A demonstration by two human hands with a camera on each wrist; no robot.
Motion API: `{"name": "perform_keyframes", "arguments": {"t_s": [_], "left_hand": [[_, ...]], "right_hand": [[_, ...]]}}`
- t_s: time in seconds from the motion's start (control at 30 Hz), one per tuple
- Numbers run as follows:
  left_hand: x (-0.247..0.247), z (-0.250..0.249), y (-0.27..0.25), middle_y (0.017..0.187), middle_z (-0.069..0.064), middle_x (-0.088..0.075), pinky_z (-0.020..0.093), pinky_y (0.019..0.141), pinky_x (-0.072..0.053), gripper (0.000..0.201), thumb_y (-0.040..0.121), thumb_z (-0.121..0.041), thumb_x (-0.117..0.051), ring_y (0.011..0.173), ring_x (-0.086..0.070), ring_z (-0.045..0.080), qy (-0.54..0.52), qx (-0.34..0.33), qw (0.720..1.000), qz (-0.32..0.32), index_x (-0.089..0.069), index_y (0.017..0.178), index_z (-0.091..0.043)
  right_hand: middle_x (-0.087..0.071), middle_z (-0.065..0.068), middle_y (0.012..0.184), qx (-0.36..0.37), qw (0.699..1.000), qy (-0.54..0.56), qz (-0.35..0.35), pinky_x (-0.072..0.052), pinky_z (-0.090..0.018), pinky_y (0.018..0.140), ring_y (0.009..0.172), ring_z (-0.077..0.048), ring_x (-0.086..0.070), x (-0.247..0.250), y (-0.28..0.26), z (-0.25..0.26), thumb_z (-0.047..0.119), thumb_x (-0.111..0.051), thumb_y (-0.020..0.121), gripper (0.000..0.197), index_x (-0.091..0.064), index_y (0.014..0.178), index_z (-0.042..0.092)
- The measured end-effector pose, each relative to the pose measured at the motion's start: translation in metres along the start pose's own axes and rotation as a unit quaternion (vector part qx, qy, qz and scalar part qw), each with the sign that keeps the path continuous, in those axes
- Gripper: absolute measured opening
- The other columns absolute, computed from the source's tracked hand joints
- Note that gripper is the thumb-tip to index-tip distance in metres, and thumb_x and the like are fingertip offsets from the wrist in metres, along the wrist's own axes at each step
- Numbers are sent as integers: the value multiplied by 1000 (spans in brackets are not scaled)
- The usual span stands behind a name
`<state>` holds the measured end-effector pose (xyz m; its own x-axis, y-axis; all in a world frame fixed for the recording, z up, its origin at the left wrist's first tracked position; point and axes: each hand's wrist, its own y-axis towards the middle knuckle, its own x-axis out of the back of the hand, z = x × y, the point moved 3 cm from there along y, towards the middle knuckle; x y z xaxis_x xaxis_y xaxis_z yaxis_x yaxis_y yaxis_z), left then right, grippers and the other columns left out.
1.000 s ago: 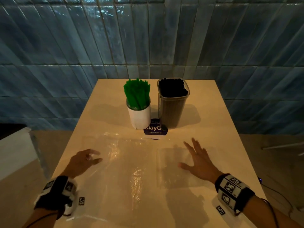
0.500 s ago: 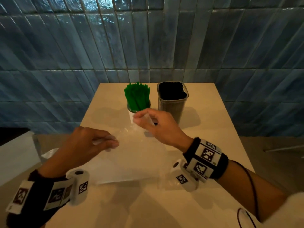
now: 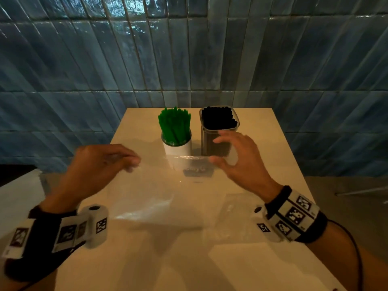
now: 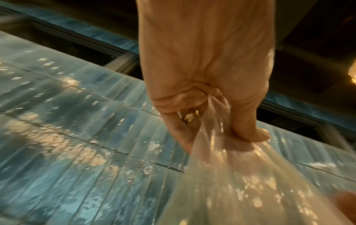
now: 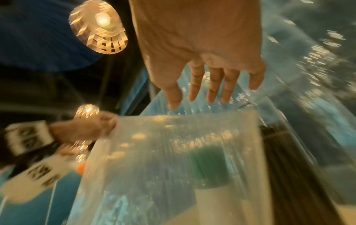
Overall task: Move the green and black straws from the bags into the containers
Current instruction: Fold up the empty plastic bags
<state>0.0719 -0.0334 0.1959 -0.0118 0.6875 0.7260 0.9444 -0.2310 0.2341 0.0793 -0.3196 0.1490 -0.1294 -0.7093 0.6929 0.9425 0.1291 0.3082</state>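
The left hand (image 3: 98, 162) pinched a clear plastic bag (image 3: 155, 192) above the pale counter (image 3: 262, 148); the right hand (image 3: 241, 162) hovered open-fingered before the green straws (image 3: 174, 124) and black straws (image 3: 218, 118) standing in their containers.

Left hand (image 4: 204, 79) fingertips hidden behind clear bag (image 4: 250, 182) in left wrist view; bag cut off at bottom edge. Right wrist view motion-blurred: green straws (image 5: 210, 164) seen only as smear through plastic, wrist markers unreadable. Label below containers (image 3: 196, 171) partly covered by bag, text illegible.
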Motion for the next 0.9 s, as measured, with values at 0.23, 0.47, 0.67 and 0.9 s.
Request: {"name": "perform_keyframes", "arguments": {"t_s": [0.23,0.47,0.67,0.9], "left_hand": [[-14,-45,21,79,-18,-71,11,62,-52,9,72,-33,-68,65,-69,4,-138,-96,985,-27,-71,81,-32],[-21,-49,27,71,-17,-70,13,60,-52,5,79,-26,-62,60,-67,5,-166,-86,980,-75,-67,81,-26],[-35,-68,28,82,-18,-69,26,55,-55,9,85,-39,-62,57,-67,6,-155,-133,975,-91,-65,91,-34],[-35,-44,24,85,-31,-65,8,70,-46,29,67,-64,-65,83,-62,-8,-48,-79,996,-4,-56,92,-54]], "right_hand": [[-69,12,95,84,993,54,56,-39,-5,84,86,4,-56,-14,0,22,23,-63,88,12,-71,97,19],[-67,14,82,26,996,65,59,-41,-4,66,76,9,-58,-1,-6,12,27,-69,83,10,-70,92,22],[-71,5,87,40,983,153,98,-49,-9,69,74,-1,-64,-6,-9,38,27,-65,86,18,-70,100,18],[-70,8,67,-17,957,291,-16,-54,-20,68,64,-7,-67,16,-6,22,27,-60,84,12,-70,84,20]]}}
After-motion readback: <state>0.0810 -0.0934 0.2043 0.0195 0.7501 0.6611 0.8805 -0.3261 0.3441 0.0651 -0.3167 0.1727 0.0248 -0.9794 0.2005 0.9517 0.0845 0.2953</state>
